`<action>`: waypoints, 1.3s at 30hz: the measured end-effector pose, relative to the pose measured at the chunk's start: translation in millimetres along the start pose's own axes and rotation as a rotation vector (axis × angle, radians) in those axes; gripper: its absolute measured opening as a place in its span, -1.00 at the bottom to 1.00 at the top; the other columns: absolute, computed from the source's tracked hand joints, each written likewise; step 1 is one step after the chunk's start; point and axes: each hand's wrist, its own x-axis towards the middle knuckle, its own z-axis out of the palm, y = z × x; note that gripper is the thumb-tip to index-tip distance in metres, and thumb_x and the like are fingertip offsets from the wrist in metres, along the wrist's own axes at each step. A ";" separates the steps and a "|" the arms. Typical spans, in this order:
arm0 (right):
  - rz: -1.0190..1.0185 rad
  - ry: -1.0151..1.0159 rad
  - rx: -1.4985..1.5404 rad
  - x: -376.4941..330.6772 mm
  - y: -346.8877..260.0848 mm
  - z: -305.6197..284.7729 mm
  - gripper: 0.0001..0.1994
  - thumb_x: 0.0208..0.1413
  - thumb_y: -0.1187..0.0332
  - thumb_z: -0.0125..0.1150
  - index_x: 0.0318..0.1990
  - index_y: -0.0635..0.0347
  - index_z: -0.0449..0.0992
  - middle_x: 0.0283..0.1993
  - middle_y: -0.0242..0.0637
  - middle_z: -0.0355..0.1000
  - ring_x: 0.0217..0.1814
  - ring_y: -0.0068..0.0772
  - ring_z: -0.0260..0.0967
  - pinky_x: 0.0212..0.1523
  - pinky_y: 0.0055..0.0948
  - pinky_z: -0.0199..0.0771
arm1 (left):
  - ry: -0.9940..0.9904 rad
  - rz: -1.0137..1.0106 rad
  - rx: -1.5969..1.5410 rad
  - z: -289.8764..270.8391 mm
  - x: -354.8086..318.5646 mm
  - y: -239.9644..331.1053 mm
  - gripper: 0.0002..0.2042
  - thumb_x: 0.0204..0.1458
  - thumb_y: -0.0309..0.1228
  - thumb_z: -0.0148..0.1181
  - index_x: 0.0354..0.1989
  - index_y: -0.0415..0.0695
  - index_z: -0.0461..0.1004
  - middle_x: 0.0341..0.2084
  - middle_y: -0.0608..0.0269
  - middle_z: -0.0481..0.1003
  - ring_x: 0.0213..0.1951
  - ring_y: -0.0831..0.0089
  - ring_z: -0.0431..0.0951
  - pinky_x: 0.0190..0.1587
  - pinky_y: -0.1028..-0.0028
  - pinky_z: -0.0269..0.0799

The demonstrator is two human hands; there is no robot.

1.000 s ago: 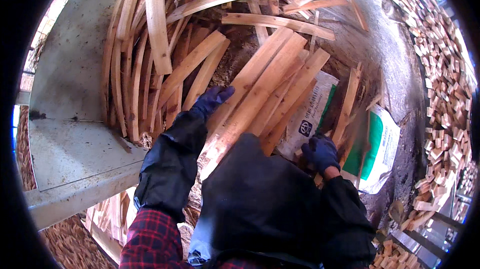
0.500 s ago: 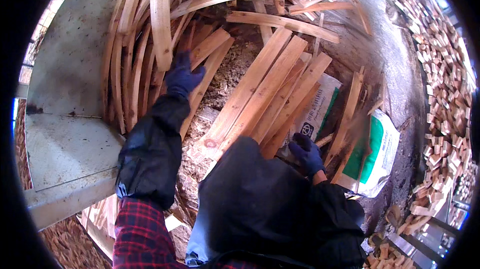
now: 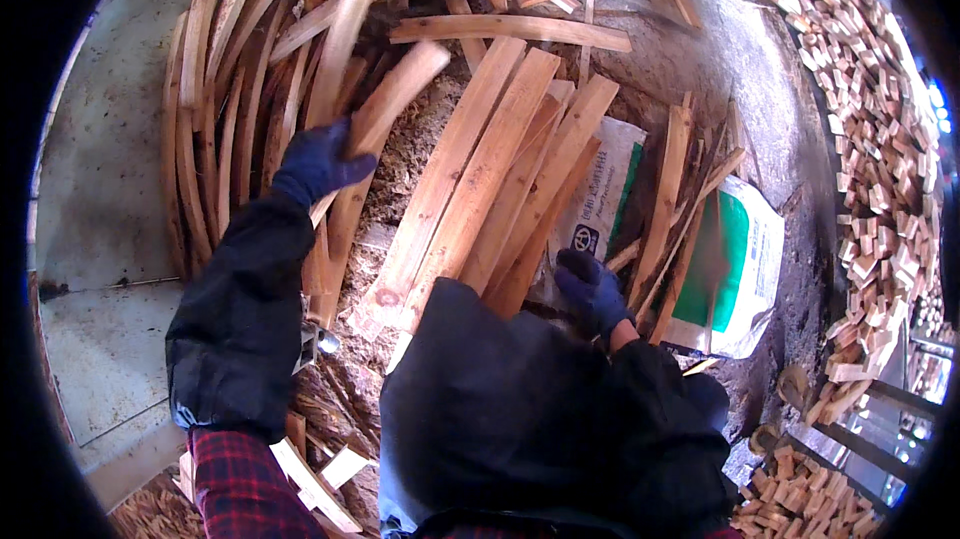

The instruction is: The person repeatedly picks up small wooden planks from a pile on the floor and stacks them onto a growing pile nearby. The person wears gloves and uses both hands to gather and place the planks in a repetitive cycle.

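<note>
My left hand (image 3: 322, 164), in a dark blue glove, is closed around a curved wooden strip (image 3: 392, 89) whose far end is lifted and slightly blurred. Other bent strips (image 3: 232, 59) lean in a dense bundle just left of and beyond it. My right hand (image 3: 590, 291), gloved as well, hovers near my lap with its fingers loosely bent and nothing visible between them. Straight wooden slats (image 3: 490, 174) lie side by side between the hands, their near ends at my dark apron (image 3: 500, 399). Beside the right hand, a white and green sack (image 3: 612, 179) shows under the slats.
Thin sticks (image 3: 670, 199) rest across another white and green bag (image 3: 735, 269) on the right. A grey metal panel (image 3: 100, 189) stands at the left. Loose strips (image 3: 510, 31) cross at the back. A large stack of cut wood blocks (image 3: 870, 169) rises at far right.
My left hand has taken hold of a strip and drawn it nearer, raising its far end. The right hand stays near the sack. The whole view has shifted slightly.
</note>
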 end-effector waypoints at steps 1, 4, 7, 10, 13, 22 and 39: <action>-0.003 0.002 -0.025 2.1 -0.1 -0.6 -0.57 0.14 0.36 0.22 0.16 0.28 0.38 0.10 -0.24 0.44 0.15 -0.41 0.33 0.17 -0.46 0.30 | -0.062 -0.061 -0.058 -4.4 7.5 13.4 -0.33 -0.20 0.10 0.35 -0.05 -0.22 0.46 -0.29 -0.06 0.56 -0.21 0.07 0.59 -0.11 0.28 0.45; -0.006 0.009 -0.081 8.1 0.4 -2.8 -0.57 0.11 0.29 0.26 0.11 0.27 0.43 0.06 -0.20 0.47 0.11 -0.35 0.39 0.15 -0.41 0.34 | -0.112 -0.093 -0.365 -4.2 39.8 59.2 -0.28 -0.23 0.13 0.38 -0.04 -0.27 0.47 -0.31 -0.03 0.57 -0.24 0.20 0.59 -0.10 0.33 0.44; -0.008 0.028 -0.102 9.4 -0.6 -4.1 -0.55 0.08 0.21 0.29 0.08 0.27 0.46 0.04 -0.19 0.49 0.10 -0.31 0.41 0.13 -0.39 0.37 | -0.071 -0.145 -0.468 23.1 78.2 95.9 -0.22 -0.20 0.21 0.33 -0.01 -0.29 0.48 -0.08 -0.10 0.52 -0.01 0.22 0.53 0.04 0.34 0.38; -0.002 0.009 -0.059 7.8 -4.1 -4.7 -0.54 0.09 0.22 0.29 0.09 0.30 0.44 0.04 -0.19 0.48 0.09 -0.31 0.40 0.13 -0.37 0.37 | -0.032 -0.157 -0.470 57.9 84.6 96.8 -0.17 -0.16 0.24 0.29 0.09 -0.29 0.41 0.01 -0.10 0.47 0.09 0.21 0.46 0.14 0.35 0.31; 0.045 -0.002 -0.004 11.6 -11.1 -4.0 -0.63 0.14 0.29 0.22 0.06 0.29 0.47 0.02 -0.25 0.48 0.04 -0.43 0.38 0.06 -0.49 0.37 | -0.192 -0.188 -0.554 81.1 61.3 69.5 -0.22 -0.03 0.18 0.21 0.20 -0.24 0.31 0.14 0.00 0.37 0.18 0.27 0.36 0.22 0.37 0.22; 0.177 0.117 0.486 30.7 -26.1 4.3 -0.62 0.19 0.16 0.18 0.03 0.25 0.45 -0.12 -0.31 0.48 -0.07 -0.46 0.40 -0.15 -0.44 0.44 | -0.459 -0.394 -0.837 101.5 17.5 46.8 -0.27 0.04 0.12 0.19 0.26 -0.17 0.27 0.19 0.16 0.34 0.22 0.35 0.30 0.25 0.43 0.17; 0.147 0.154 0.373 59.2 -24.8 24.2 -0.43 0.12 0.03 0.25 0.12 0.32 0.39 -0.25 -0.39 0.44 -0.29 -0.53 0.33 -0.28 -0.55 0.32 | -0.390 -0.708 -1.609 101.1 -22.9 97.7 -0.44 0.17 -0.02 0.06 0.25 -0.11 0.31 0.20 0.23 0.34 0.21 0.43 0.31 0.29 0.45 0.15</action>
